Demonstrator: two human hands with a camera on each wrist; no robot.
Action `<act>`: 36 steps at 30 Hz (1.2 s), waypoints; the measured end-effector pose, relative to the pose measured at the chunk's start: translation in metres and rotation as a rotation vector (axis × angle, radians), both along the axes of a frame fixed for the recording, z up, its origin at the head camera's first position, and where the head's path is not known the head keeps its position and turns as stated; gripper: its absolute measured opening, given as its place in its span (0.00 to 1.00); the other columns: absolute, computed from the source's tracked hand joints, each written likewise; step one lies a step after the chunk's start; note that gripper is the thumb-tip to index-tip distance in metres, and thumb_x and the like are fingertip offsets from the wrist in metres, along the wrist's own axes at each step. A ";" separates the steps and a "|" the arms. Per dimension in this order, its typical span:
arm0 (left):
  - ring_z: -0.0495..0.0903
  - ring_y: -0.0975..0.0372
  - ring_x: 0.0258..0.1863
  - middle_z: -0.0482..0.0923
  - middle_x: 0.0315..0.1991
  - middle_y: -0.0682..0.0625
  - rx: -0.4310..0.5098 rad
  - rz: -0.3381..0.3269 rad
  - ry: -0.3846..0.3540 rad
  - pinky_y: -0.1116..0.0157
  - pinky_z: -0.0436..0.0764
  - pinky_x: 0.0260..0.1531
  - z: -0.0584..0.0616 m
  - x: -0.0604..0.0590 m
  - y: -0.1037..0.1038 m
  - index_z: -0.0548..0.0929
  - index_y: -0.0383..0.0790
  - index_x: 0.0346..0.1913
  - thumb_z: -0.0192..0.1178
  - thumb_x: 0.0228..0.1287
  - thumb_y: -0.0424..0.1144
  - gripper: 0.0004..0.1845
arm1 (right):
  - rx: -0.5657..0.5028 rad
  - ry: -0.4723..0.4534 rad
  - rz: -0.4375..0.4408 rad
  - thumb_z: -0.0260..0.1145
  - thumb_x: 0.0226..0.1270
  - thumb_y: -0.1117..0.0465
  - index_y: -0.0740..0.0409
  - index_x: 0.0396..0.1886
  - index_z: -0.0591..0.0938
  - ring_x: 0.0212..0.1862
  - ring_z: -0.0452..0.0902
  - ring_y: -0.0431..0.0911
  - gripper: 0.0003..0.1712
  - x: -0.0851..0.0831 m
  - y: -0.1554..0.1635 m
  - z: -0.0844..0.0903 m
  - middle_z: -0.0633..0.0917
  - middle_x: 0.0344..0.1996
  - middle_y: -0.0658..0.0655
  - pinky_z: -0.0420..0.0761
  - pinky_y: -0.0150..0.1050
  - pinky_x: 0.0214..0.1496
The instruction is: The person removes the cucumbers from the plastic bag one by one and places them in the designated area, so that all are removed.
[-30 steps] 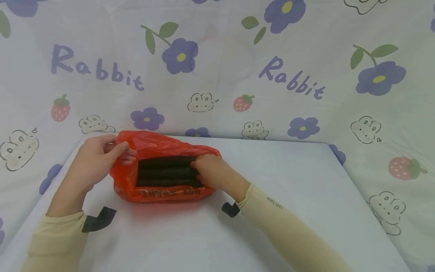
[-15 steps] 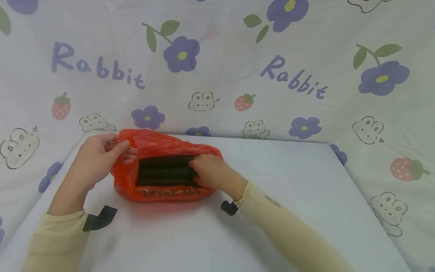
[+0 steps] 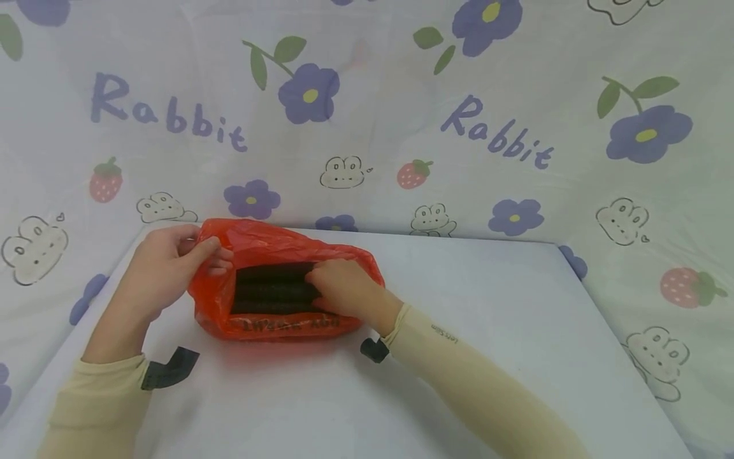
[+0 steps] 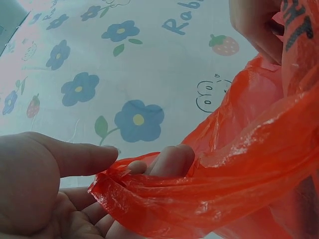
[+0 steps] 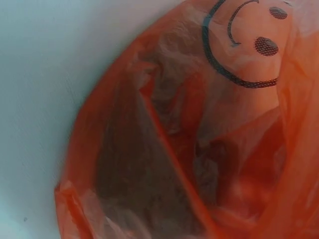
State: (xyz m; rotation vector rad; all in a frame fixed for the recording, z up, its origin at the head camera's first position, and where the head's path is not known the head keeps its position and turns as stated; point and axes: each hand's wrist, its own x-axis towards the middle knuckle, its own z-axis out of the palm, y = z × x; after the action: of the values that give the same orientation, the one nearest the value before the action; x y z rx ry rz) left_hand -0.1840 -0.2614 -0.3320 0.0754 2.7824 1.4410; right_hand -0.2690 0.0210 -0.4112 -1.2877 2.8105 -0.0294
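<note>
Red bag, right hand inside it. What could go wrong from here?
The left hand holds the thin red bag by its edge, which might slip or tear. The dark long items lie side by side, so the right hand could drag a neighbor along if it pulls one.

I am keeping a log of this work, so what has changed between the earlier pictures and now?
The right hand has moved a little to the left, further over the long dark objects in the red bag. No new hold or release is visible. The left hand still pinches the bag's left edge, and the objects remain inside.
</note>
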 end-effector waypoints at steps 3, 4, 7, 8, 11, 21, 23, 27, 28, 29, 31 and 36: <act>0.92 0.53 0.47 0.90 0.49 0.40 -0.003 0.000 -0.001 0.55 0.82 0.59 0.000 -0.001 0.000 0.77 0.28 0.70 0.55 0.87 0.46 0.24 | 0.005 0.004 -0.011 0.81 0.69 0.54 0.50 0.47 0.90 0.41 0.82 0.43 0.11 0.000 0.000 -0.001 0.87 0.35 0.47 0.86 0.39 0.50; 0.92 0.53 0.47 0.90 0.49 0.40 -0.010 0.001 0.000 0.53 0.82 0.59 0.000 -0.001 0.000 0.77 0.29 0.70 0.56 0.87 0.46 0.24 | 0.004 0.003 -0.016 0.80 0.70 0.54 0.50 0.47 0.91 0.41 0.82 0.43 0.11 0.000 0.000 -0.001 0.87 0.35 0.47 0.87 0.40 0.50; 0.92 0.52 0.47 0.91 0.48 0.41 -0.026 0.004 0.014 0.52 0.83 0.59 0.001 0.000 0.001 0.80 0.31 0.66 0.56 0.87 0.46 0.21 | -0.013 0.001 -0.030 0.80 0.70 0.55 0.50 0.48 0.91 0.41 0.83 0.43 0.11 0.000 0.001 -0.001 0.88 0.35 0.47 0.87 0.41 0.50; 0.92 0.52 0.47 0.91 0.48 0.41 -0.034 0.005 0.023 0.52 0.83 0.58 0.001 0.000 0.001 0.80 0.32 0.65 0.56 0.87 0.46 0.21 | -0.021 0.001 -0.034 0.80 0.70 0.55 0.50 0.49 0.91 0.42 0.83 0.43 0.11 0.000 0.001 0.000 0.88 0.36 0.47 0.87 0.41 0.51; 0.92 0.52 0.47 0.91 0.47 0.42 -0.040 0.002 0.044 0.57 0.85 0.56 0.002 0.000 0.000 0.81 0.32 0.63 0.56 0.87 0.46 0.20 | -0.043 0.006 -0.039 0.79 0.71 0.55 0.50 0.51 0.91 0.44 0.85 0.43 0.13 0.000 0.002 0.001 0.89 0.37 0.46 0.87 0.41 0.54; 0.92 0.53 0.46 0.91 0.46 0.43 -0.009 -0.013 0.053 0.71 0.85 0.51 -0.002 0.002 0.000 0.82 0.30 0.61 0.56 0.87 0.44 0.19 | -0.099 0.001 -0.082 0.80 0.71 0.52 0.49 0.62 0.91 0.54 0.87 0.43 0.22 0.002 0.007 0.005 0.92 0.49 0.46 0.86 0.43 0.61; 0.92 0.54 0.45 0.92 0.45 0.44 -0.026 -0.010 0.051 0.68 0.86 0.52 -0.003 0.003 0.001 0.82 0.31 0.61 0.56 0.87 0.44 0.19 | -0.106 -0.006 -0.089 0.80 0.71 0.52 0.49 0.64 0.90 0.57 0.86 0.44 0.23 0.005 0.008 0.005 0.91 0.52 0.47 0.85 0.43 0.62; 0.92 0.53 0.46 0.91 0.46 0.43 -0.010 -0.010 0.038 0.61 0.86 0.55 -0.005 0.003 0.002 0.81 0.29 0.64 0.56 0.87 0.44 0.20 | -0.113 0.035 -0.064 0.79 0.71 0.52 0.48 0.64 0.90 0.58 0.86 0.44 0.23 0.007 0.010 0.007 0.91 0.53 0.46 0.84 0.42 0.64; 0.92 0.52 0.46 0.91 0.46 0.42 -0.003 -0.010 0.034 0.60 0.86 0.55 -0.006 0.003 0.002 0.80 0.29 0.65 0.56 0.87 0.44 0.21 | -0.116 0.047 -0.055 0.79 0.71 0.52 0.47 0.64 0.90 0.58 0.86 0.44 0.23 0.006 0.010 0.008 0.91 0.53 0.46 0.84 0.42 0.64; 0.92 0.52 0.46 0.91 0.46 0.42 0.004 -0.012 0.030 0.60 0.86 0.55 -0.006 0.002 0.002 0.80 0.28 0.65 0.56 0.87 0.44 0.21 | -0.122 0.056 -0.048 0.79 0.71 0.52 0.47 0.63 0.90 0.57 0.86 0.43 0.22 0.005 0.010 0.008 0.91 0.53 0.45 0.83 0.41 0.64; 0.92 0.52 0.47 0.91 0.46 0.42 0.012 -0.011 0.026 0.60 0.86 0.54 -0.006 0.002 0.002 0.79 0.28 0.65 0.56 0.87 0.44 0.21 | -0.134 0.061 -0.041 0.79 0.71 0.53 0.45 0.62 0.91 0.56 0.87 0.43 0.21 0.004 0.011 0.013 0.91 0.51 0.44 0.84 0.41 0.63; 0.92 0.52 0.45 0.91 0.46 0.42 -0.017 -0.005 0.047 0.56 0.85 0.56 -0.002 0.002 0.002 0.80 0.29 0.65 0.56 0.87 0.44 0.21 | -0.172 0.020 -0.058 0.79 0.72 0.54 0.45 0.59 0.91 0.49 0.87 0.43 0.18 0.005 0.013 0.028 0.91 0.46 0.44 0.87 0.43 0.55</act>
State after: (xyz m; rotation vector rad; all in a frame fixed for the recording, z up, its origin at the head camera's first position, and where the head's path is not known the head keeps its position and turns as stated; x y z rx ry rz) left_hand -0.1824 -0.2591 -0.3344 0.1179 2.8291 1.4335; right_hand -0.2644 0.0345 -0.3833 -1.2431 2.9166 -0.2672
